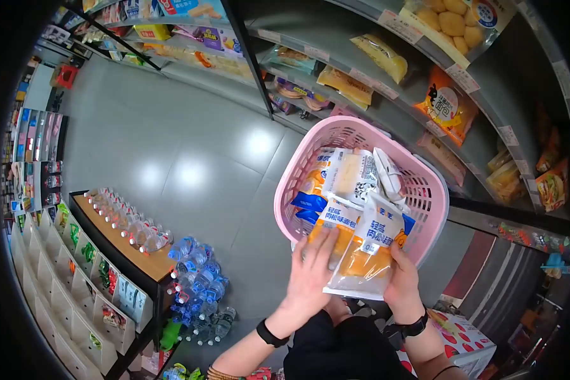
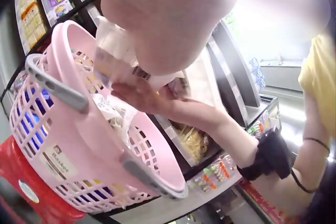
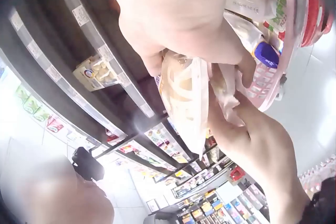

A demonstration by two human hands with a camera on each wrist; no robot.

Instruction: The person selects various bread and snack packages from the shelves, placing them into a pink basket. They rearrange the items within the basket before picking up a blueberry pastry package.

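In the head view, my right hand (image 1: 404,285) grips the right edge of a clear-fronted bread packet (image 1: 367,256), which is tilted over the near rim of the pink basket (image 1: 284,196). Beside and partly behind it, a second bread packet (image 1: 341,218) is held by my left hand (image 1: 310,269), with fingers across its front. Several packets, one white with black print (image 1: 364,174), lie inside the basket. The right wrist view shows my right hand (image 3: 178,19) on the front packet (image 3: 184,92) and my left hand (image 3: 262,140) pinching the other packet (image 3: 226,90).
Shelves with bread packets (image 1: 446,104) curve along the right and top. Water bottles (image 1: 199,278) stand on the floor at lower left, beside a wooden-topped unit (image 1: 120,234) with more bottles. A red stool (image 2: 31,187) is under the basket. A fruit-patterned box (image 1: 462,342) stands at lower right.
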